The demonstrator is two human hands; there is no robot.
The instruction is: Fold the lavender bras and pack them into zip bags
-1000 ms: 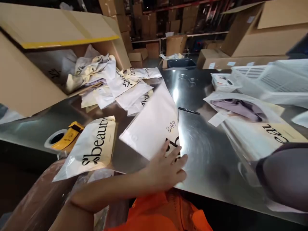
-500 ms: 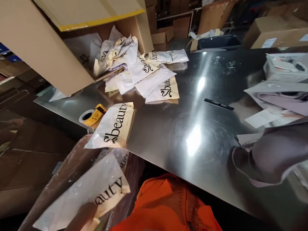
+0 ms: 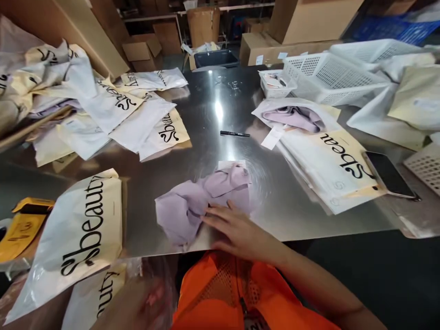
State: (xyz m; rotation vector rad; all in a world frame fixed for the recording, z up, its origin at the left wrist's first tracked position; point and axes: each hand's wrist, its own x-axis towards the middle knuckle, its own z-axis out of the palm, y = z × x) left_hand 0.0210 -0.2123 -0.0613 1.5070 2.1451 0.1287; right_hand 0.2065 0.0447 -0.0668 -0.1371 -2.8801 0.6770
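Observation:
A crumpled lilac garment point(image 3: 185, 201) lies on the metal table near the front edge, with a white tag point(image 3: 225, 164) at its far end. My right hand point(image 3: 235, 227) rests on the garment, fingers stretched out and slightly spread. Low at the left, my left hand point(image 3: 146, 295) is below the table edge, smeared by motion, so its fingers do not show clearly. Beside it hangs a white plastic bag point(image 3: 82, 302) with black lettering. Another printed bag point(image 3: 92, 220), marked "beauty", lies on the table's left front corner.
A tape dispenser point(image 3: 25, 229) sits at far left. Several printed bags point(image 3: 127, 110) spill from a cardboard box point(image 3: 92, 36). A black marker point(image 3: 234, 134) lies mid-table. At right are a bag stack point(image 3: 323, 169), a phone point(image 3: 390, 174) and white baskets point(image 3: 330, 75).
The view has swung right. The lilac garment, formerly at the right, now lies in front of me under my right hand. My left hand has moved off the lower printed bag.

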